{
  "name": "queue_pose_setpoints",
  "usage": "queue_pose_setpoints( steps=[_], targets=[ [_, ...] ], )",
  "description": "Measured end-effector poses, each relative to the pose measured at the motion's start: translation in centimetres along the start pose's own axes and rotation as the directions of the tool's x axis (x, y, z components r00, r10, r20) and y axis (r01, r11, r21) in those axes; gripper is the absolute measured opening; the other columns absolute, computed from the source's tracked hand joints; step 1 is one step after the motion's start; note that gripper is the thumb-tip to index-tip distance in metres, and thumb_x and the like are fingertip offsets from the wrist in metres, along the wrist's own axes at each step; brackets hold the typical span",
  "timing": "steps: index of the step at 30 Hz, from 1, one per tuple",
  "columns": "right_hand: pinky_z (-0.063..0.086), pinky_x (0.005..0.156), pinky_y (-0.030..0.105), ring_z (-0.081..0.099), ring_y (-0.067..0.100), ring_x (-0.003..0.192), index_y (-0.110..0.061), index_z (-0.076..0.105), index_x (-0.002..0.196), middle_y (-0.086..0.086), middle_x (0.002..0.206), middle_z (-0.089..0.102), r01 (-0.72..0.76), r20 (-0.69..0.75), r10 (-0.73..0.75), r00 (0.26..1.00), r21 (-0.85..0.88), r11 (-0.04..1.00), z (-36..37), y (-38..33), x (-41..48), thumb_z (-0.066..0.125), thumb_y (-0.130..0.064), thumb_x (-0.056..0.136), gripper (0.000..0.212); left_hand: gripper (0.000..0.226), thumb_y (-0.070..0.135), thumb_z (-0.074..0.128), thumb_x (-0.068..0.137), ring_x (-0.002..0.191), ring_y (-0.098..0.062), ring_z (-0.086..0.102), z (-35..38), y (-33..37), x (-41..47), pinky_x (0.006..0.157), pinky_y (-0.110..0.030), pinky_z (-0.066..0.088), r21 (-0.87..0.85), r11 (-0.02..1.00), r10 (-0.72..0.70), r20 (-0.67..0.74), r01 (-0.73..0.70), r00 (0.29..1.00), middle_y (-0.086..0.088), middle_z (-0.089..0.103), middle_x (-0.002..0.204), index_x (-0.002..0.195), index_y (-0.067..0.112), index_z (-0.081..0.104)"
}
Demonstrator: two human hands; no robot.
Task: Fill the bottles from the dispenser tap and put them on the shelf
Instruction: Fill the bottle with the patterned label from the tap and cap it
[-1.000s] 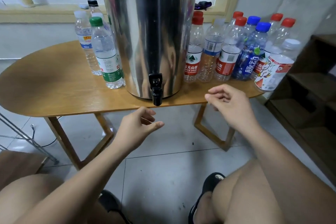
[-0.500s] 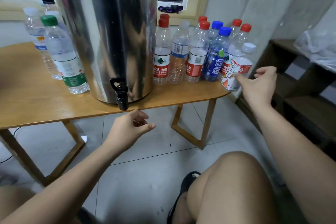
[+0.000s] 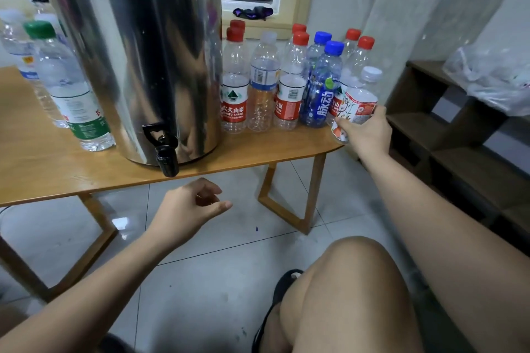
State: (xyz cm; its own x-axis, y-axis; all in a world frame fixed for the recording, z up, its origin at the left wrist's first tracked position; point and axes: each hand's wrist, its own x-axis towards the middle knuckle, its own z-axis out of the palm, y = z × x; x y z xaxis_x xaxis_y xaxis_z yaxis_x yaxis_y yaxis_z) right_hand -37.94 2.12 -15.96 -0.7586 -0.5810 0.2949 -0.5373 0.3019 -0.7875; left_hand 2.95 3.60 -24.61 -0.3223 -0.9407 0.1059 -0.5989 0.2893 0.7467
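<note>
Gripping the white-capped bottle [image 3: 358, 103] at the bench's [image 3: 43, 163] right end beside the other bottles, the right hand [image 3: 365, 132] curls its fingers around it, while the left hand [image 3: 186, 206] hangs loosely curled, empty, below the tap [image 3: 163, 149]

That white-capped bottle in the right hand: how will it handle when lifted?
Probably very light: the white-capped bottle looks clear and empty. Its thin plastic wall may dent under the right hand, so a gentle grip seems wise. It leans at the table edge and, being tall and narrow, would likely tip or roll if released there.
</note>
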Motion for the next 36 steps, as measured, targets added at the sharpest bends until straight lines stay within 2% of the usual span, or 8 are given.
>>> queue_pose_setpoints(
  steps=[7,13,17,21,25,27,30,36],
  targets=[
    [0.059,0.095,0.04,0.07,0.014,0.111,-0.024,0.058,0.129,-0.008,0.125,0.072,0.105,0.117,-0.114,0.987,0.077,0.992,-0.8,-1.3,-5.1,0.093,-0.045,0.077,0.066,0.041,0.061,0.086,0.081,0.093,0.008,0.07,-1.2,0.6,-1.0,0.082,-0.024,0.059,-0.02,1.0,0.013,-0.007,-0.013,1.0,0.019,0.079,0.093,0.111,0.037,0.073],
    [0.051,0.08,0.017,0.065,-0.001,0.105,-0.03,0.057,0.136,-0.019,0.124,0.067,0.165,0.32,-0.221,0.921,0.192,0.967,-0.5,-5.2,-12.3,0.094,-0.041,0.08,0.068,0.042,0.06,0.085,0.082,0.095,0.007,0.071,-3.2,1.0,-3.1,0.084,-0.021,0.057,-0.054,0.998,0.024,0.01,-0.024,1.0,0.022,0.079,0.095,0.115,0.038,0.071],
    [0.06,0.093,0.031,0.069,0.002,0.114,-0.036,0.058,0.136,-0.016,0.131,0.072,0.144,0.446,-0.247,0.86,0.251,0.957,1.1,-6.8,-16.6,0.096,-0.047,0.075,0.073,0.038,0.055,0.086,0.084,0.095,0.003,0.073,-4.8,0.4,-4.3,0.085,-0.023,0.057,-0.087,0.996,0.016,-0.002,-0.016,1.0,0.02,0.079,0.096,0.114,0.037,0.071],
    [0.059,0.089,0.026,0.07,0.003,0.112,-0.034,0.059,0.132,-0.016,0.126,0.073,0.143,0.537,-0.276,0.797,0.276,0.951,2.5,-7.7,-20.4,0.096,-0.046,0.075,0.069,0.038,0.057,0.084,0.084,0.096,-0.002,0.074,-6.7,-1.0,-5.6,0.086,-0.028,0.058,-0.114,0.993,0.004,-0.028,-0.007,1.0,0.017,0.079,0.098,0.113,0.036,0.072],
    [0.063,0.094,0.035,0.071,0.0,0.11,-0.039,0.059,0.133,-0.02,0.123,0.075,0.11,0.624,-0.297,0.723,0.321,0.941,4.1,-7.9,-24.0,0.095,-0.056,0.069,0.075,0.042,0.061,0.083,0.082,0.097,-0.007,0.076,-8.4,-2.4,-6.7,0.088,-0.036,0.06,-0.17,0.985,-0.034,-0.044,0.026,0.998,0.013,0.08,0.1,0.113,0.034,0.073],
    [0.063,0.091,0.031,0.071,-0.001,0.108,-0.039,0.059,0.135,-0.02,0.122,0.075,0.113,0.649,-0.31,0.695,0.328,0.938,4.9,-7.9,-25.7,0.094,-0.058,0.069,0.077,0.041,0.057,0.084,0.083,0.098,-0.009,0.076,-9.1,-2.8,-7.0,0.092,-0.043,0.061,-0.214,0.976,-0.039,-0.048,0.028,0.998,0.009,0.08,0.103,0.114,0.032,0.073],
    [0.055,0.076,0.01,0.068,-0.008,0.102,-0.039,0.058,0.132,-0.023,0.117,0.074,0.14,0.677,-0.336,0.655,0.328,0.934,5.5,-7.8,-28.0,0.095,-0.048,0.075,0.068,0.042,0.055,0.083,0.086,0.103,-0.013,0.075,-10.1,-2.7,-7.5,0.097,-0.051,0.06,-0.279,0.96,-0.036,-0.059,0.018,0.998,0.005,0.08,0.108,0.118,0.03,0.074],
    [0.057,0.079,0.023,0.067,-0.004,0.101,-0.042,0.056,0.124,-0.024,0.112,0.072,0.241,0.734,-0.362,0.574,0.271,0.932,6.4,-6.9,-30.9,0.092,-0.054,0.072,0.064,0.048,0.054,0.078,0.09,0.121,-0.019,0.071,-11.3,-2.0,-7.7,0.104,-0.056,0.057,-0.374,0.924,0.049,-0.093,-0.08,0.995,0.003,0.076,0.128,0.129,0.027,0.071]
  ],
)
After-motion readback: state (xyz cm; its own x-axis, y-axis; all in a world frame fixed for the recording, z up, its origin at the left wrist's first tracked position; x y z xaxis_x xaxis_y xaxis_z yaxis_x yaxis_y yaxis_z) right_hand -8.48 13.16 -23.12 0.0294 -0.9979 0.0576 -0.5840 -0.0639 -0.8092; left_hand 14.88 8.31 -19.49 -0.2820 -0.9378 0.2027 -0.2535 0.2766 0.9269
